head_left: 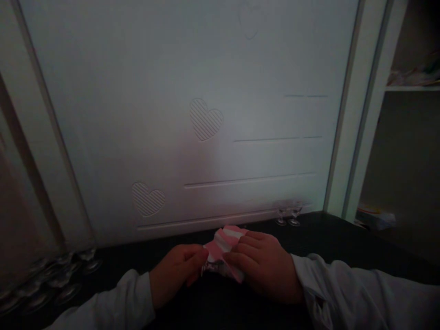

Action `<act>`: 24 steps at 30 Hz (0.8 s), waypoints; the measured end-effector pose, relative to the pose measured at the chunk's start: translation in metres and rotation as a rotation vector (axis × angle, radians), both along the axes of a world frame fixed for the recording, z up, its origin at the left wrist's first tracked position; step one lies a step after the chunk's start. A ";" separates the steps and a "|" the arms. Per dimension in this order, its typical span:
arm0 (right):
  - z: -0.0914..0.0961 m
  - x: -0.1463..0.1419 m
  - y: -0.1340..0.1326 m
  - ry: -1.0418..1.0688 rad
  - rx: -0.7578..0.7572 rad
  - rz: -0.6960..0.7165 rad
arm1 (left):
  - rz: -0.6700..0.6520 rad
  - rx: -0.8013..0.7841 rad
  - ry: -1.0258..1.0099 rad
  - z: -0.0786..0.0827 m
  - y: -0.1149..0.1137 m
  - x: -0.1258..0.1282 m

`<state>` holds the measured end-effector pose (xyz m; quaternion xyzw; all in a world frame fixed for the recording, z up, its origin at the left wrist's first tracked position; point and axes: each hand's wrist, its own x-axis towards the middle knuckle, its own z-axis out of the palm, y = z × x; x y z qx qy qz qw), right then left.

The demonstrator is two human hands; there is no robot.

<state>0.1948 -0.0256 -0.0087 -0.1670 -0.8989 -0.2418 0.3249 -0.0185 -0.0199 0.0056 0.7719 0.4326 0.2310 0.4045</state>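
Head view shows our left hand (180,266) gripping a glass (216,267) and our right hand (266,263) closed on the cloth (223,244) over it, where we should press gently.

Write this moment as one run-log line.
Pink-and-white striped cloth: partly over shiny clear object; left hand: at cloth's left edge; right hand: on cloth; clear stemmed glasses: back right

A pale panel (130,114) engraved with hearts (206,120) stands behind the dark tabletop (330,243), left of open shelving (414,89).
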 end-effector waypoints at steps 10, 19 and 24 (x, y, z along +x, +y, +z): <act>-0.002 0.002 0.001 -0.001 -0.170 -0.081 | 0.035 0.003 0.031 0.001 0.000 0.001; -0.002 0.003 0.001 -0.002 -0.315 -0.114 | 0.036 0.000 0.010 -0.004 0.003 -0.001; 0.000 0.003 0.001 0.010 -0.362 -0.134 | 0.029 -0.003 -0.023 -0.003 0.003 0.000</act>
